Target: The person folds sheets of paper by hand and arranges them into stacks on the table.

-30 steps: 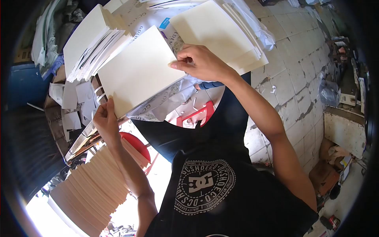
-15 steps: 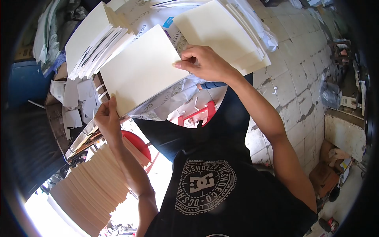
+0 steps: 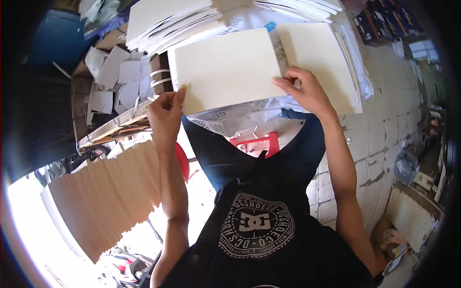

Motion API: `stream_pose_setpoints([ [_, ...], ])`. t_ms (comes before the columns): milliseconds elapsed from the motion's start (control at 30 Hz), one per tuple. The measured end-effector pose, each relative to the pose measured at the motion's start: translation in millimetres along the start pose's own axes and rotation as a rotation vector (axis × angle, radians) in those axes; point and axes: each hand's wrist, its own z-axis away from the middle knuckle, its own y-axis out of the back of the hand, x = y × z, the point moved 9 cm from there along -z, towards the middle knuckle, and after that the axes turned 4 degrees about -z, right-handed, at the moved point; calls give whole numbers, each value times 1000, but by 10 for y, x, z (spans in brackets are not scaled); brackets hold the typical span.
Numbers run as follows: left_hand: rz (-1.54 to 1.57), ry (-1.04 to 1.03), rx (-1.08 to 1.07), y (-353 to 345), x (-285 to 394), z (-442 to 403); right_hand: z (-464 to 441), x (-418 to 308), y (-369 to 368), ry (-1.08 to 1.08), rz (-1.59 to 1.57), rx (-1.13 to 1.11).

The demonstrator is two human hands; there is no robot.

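Note:
A cream-coloured rectangular sheet, paper or thin card, lies across the work surface in front of me. My left hand pinches its near left corner between thumb and fingers. My right hand is closed at its near right side, the thumb on the sheet's edge and the other fingers curled. Just right of that hand lies a stack of similar cream sheets. Another cream stack with uneven, fanned edges sits beyond the sheet. What lies directly beneath the held sheet is mostly hidden.
Printed white wrapping covers the surface under the sheet. A box of paper scraps stands left, near a blue container. Lower left is a tall pile of tan sheets. A red stool shows below; tiled floor extends right.
My view has turned, so the sheet and stacks appear rotated and shifted right. Both hands remain at the same near corners of the sheet.

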Motion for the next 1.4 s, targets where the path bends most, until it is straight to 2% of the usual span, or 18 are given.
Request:
stream_pose_setpoints([
  [200, 242, -12, 56, 148, -128, 202, 2, -85, -22, -46, 6, -42],
  [333, 122, -264, 49, 88, -204, 354, 1, 4, -41, -65, -34, -47],
  [567, 183, -221, 107, 76, -240, 335, -11, -39, -53, -73, -32, -75],
  [833, 160, -142, 37, 70, -265, 328, -8, -105, -35, -86, 10, -85],
  [933, 206, -86, -38, 50, -196, 338, 20, -329, 90, 6, 405, 18],
  [1033, 230, 62, -73, 42, -288, 341, 230, -1144, -67, 292, 644, 273],
  [1167, 226, 168, -97, -75, -462, 357, 358, -1535, -1228, 430, 556, 32],
  [1233, 272, 106, -38, -68, -421, 350, 432, -1355, -1688, 455, 595, -17],
  [1300, 205, 87, 51, 8, -340, 363, 494, -1199, -1652, 400, 653, -37],
  [1400, 213, 74, 53, 9, -363, 387, 672, -849, -1132, 283, 670, -50],
])
